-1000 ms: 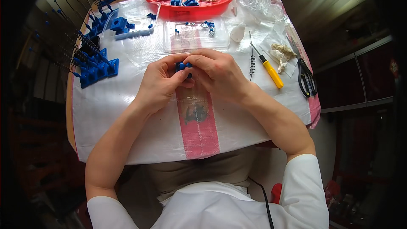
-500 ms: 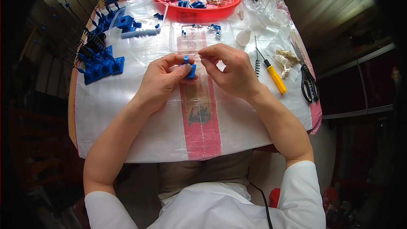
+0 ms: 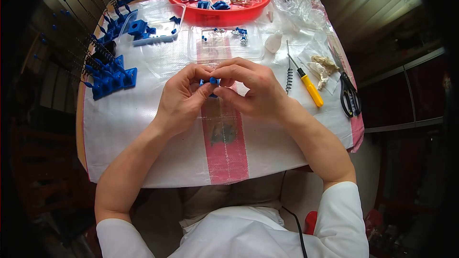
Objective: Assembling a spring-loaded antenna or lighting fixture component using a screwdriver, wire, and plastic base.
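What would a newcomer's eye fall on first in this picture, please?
First, the left hand and right hand meeting at the middle of the table, pinching a small blue part. Next, the red tray at the far edge, then the yellow-handled screwdriver and black scissors to the right.

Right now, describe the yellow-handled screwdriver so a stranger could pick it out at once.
On the white woven sheet covering the table, look right of the right hand. The yellow-handled screwdriver lies between a small black coiled spring and black scissors. It alone has a yellow handle.
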`<move>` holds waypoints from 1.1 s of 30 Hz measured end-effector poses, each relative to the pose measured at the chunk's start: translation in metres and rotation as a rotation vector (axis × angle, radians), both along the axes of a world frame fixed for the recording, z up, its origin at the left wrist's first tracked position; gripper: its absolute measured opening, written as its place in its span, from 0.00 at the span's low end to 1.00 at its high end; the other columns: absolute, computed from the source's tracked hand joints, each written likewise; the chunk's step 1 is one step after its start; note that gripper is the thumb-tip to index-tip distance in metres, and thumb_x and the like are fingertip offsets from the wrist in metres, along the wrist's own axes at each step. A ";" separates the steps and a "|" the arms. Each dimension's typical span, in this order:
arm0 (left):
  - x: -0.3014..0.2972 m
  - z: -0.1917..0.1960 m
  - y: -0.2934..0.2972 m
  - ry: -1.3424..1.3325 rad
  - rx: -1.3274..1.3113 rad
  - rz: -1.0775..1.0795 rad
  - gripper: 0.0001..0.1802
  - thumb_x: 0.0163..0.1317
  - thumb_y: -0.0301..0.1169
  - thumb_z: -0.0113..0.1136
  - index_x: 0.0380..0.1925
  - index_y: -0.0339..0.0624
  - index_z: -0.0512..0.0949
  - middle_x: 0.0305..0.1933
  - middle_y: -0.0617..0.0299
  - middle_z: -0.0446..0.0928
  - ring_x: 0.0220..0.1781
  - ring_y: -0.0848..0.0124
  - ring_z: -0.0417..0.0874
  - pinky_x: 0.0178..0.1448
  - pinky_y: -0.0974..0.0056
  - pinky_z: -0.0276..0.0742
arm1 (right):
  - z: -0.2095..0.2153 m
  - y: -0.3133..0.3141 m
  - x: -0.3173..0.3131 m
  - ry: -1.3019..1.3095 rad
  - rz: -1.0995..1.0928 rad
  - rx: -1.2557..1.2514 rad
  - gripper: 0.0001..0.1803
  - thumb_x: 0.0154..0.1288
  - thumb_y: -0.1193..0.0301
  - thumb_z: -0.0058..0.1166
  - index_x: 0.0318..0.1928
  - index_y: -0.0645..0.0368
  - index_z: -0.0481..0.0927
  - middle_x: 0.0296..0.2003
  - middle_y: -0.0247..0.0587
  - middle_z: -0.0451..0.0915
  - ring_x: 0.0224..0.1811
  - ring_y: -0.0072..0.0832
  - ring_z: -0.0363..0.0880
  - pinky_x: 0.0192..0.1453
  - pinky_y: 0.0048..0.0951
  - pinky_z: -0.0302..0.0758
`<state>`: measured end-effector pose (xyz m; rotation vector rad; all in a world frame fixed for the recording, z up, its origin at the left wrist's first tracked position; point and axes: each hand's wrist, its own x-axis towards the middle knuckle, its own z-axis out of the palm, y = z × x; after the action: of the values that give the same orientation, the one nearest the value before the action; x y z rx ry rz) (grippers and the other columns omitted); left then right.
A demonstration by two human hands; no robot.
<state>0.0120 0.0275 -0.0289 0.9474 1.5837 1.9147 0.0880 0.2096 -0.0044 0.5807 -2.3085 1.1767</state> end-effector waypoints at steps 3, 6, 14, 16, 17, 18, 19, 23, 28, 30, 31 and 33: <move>0.002 -0.002 0.003 0.004 -0.003 -0.006 0.06 0.68 0.20 0.57 0.44 0.34 0.74 0.50 0.61 0.76 0.48 0.77 0.78 0.53 0.71 0.78 | -0.004 0.002 -0.002 0.038 -0.026 0.040 0.12 0.57 0.77 0.64 0.43 0.59 0.82 0.37 0.43 0.82 0.34 0.37 0.84 0.36 0.33 0.81; 0.002 -0.006 0.002 -0.024 -0.022 0.001 0.06 0.68 0.20 0.57 0.43 0.34 0.74 0.50 0.61 0.76 0.47 0.78 0.78 0.51 0.72 0.78 | -0.005 0.002 -0.001 0.012 -0.037 0.080 0.12 0.57 0.81 0.63 0.43 0.61 0.82 0.39 0.43 0.82 0.36 0.35 0.85 0.40 0.30 0.82; 0.004 -0.008 0.005 -0.048 -0.043 0.033 0.05 0.68 0.21 0.58 0.42 0.35 0.75 0.46 0.63 0.77 0.46 0.80 0.78 0.51 0.73 0.77 | -0.006 0.003 0.000 -0.041 -0.051 0.083 0.11 0.57 0.81 0.63 0.42 0.62 0.82 0.39 0.43 0.83 0.36 0.31 0.85 0.39 0.27 0.81; 0.002 -0.007 0.004 -0.060 -0.050 0.018 0.04 0.68 0.21 0.58 0.41 0.36 0.75 0.49 0.62 0.76 0.49 0.78 0.78 0.56 0.71 0.75 | -0.003 0.001 -0.001 -0.039 -0.064 0.076 0.11 0.56 0.80 0.64 0.41 0.62 0.82 0.37 0.43 0.83 0.34 0.29 0.85 0.36 0.26 0.81; 0.002 -0.006 0.004 -0.038 -0.073 0.024 0.04 0.68 0.21 0.58 0.42 0.36 0.75 0.46 0.63 0.77 0.46 0.79 0.77 0.52 0.72 0.75 | 0.002 0.001 0.001 0.031 -0.076 0.092 0.11 0.56 0.80 0.65 0.41 0.62 0.82 0.35 0.43 0.83 0.32 0.28 0.84 0.35 0.26 0.80; 0.002 -0.006 0.004 -0.017 -0.096 0.029 0.05 0.68 0.22 0.58 0.42 0.36 0.75 0.44 0.64 0.78 0.43 0.81 0.77 0.49 0.73 0.75 | 0.011 0.002 0.006 0.102 -0.088 0.108 0.11 0.55 0.79 0.66 0.40 0.62 0.82 0.34 0.42 0.83 0.31 0.27 0.84 0.34 0.26 0.80; 0.001 -0.005 0.002 0.006 -0.121 0.036 0.05 0.68 0.22 0.58 0.43 0.35 0.75 0.41 0.65 0.78 0.40 0.82 0.77 0.45 0.75 0.75 | 0.021 0.002 0.009 0.174 -0.099 0.121 0.10 0.55 0.79 0.66 0.39 0.62 0.82 0.32 0.42 0.83 0.29 0.27 0.84 0.33 0.25 0.80; 0.008 0.000 0.005 0.072 -0.153 0.067 0.07 0.68 0.23 0.59 0.44 0.37 0.76 0.40 0.66 0.78 0.39 0.81 0.76 0.44 0.73 0.74 | 0.073 0.018 0.032 0.447 -0.304 -0.157 0.05 0.58 0.76 0.65 0.30 0.61 0.80 0.24 0.31 0.81 0.25 0.15 0.79 0.28 0.18 0.74; 0.003 0.008 -0.002 0.624 -0.203 0.248 0.10 0.61 0.21 0.63 0.42 0.39 0.79 0.41 0.60 0.78 0.39 0.70 0.78 0.43 0.66 0.76 | 0.113 0.100 0.003 0.075 -0.597 -0.196 0.10 0.70 0.70 0.57 0.42 0.65 0.83 0.28 0.33 0.81 0.26 0.16 0.74 0.31 0.17 0.70; 0.003 0.011 0.001 0.735 -0.254 0.251 0.10 0.59 0.20 0.64 0.40 0.40 0.79 0.43 0.58 0.76 0.41 0.67 0.77 0.48 0.66 0.75 | 0.104 0.164 -0.031 -0.063 -0.708 -0.068 0.11 0.69 0.70 0.57 0.45 0.65 0.83 0.31 0.35 0.83 0.31 0.18 0.79 0.35 0.19 0.75; 0.004 0.012 0.002 0.790 -0.280 0.251 0.10 0.58 0.20 0.65 0.40 0.40 0.79 0.44 0.58 0.75 0.42 0.66 0.77 0.50 0.67 0.75 | 0.095 0.190 -0.049 -0.114 -0.782 0.016 0.12 0.69 0.69 0.57 0.46 0.65 0.83 0.32 0.36 0.84 0.33 0.19 0.80 0.37 0.20 0.76; 0.007 0.016 0.005 0.707 -0.289 0.209 0.10 0.57 0.20 0.65 0.39 0.40 0.79 0.42 0.58 0.73 0.41 0.65 0.78 0.46 0.67 0.76 | 0.073 0.237 -0.085 -0.186 -0.797 -0.054 0.12 0.62 0.68 0.59 0.41 0.62 0.85 0.28 0.36 0.85 0.29 0.21 0.83 0.37 0.25 0.79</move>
<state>0.0195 0.0320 -0.0126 1.4698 2.3561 1.4743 0.0032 0.4464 0.0685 -0.4676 -2.2811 0.9012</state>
